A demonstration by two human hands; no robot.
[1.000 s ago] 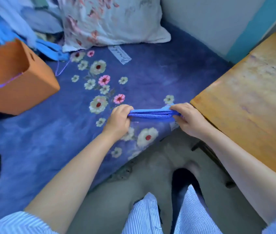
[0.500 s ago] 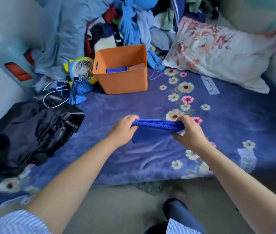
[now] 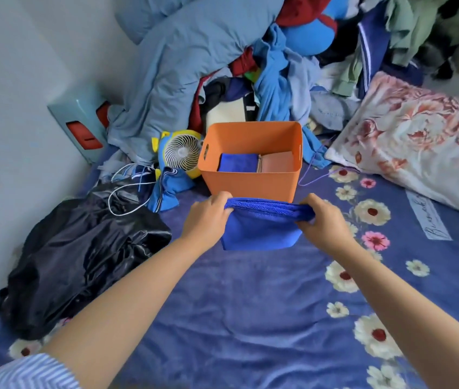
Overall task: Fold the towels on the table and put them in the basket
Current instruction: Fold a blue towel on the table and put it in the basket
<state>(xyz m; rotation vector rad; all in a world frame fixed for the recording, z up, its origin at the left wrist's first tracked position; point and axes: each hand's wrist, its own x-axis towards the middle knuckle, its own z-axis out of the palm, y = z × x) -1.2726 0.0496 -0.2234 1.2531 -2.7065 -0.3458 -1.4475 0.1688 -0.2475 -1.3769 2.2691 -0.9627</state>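
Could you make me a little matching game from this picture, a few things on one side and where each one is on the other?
Things:
1. folded blue towel
2. orange basket
3. small fan
4. flowered pillow

Places:
A. left of the basket
B. held between both hands
C. at the right on the bed
D. just beyond the hands, with towels inside

Pairs: 1-B, 2-D, 3-A, 4-C

The orange plastic basket (image 3: pixel 250 179) stands on the bed's blue flowered blanket (image 3: pixel 250 304), with a folded blue towel (image 3: pixel 238 162) at the left inside it and a folded pink-brown towel (image 3: pixel 277 162) at the right. Just before the basket, a folded blue towel in hand (image 3: pixel 260 230) hangs between the left hand (image 3: pixel 207 216) and right hand (image 3: pixel 321 220). A small blue-and-yellow fan (image 3: pixel 179 153) sits left of the basket, a crumpled black plastic bag (image 3: pixel 76 254) farther left and nearer, a flowered pillow (image 3: pixel 419 144) right, and heaped clothes (image 3: pixel 250 66) behind.
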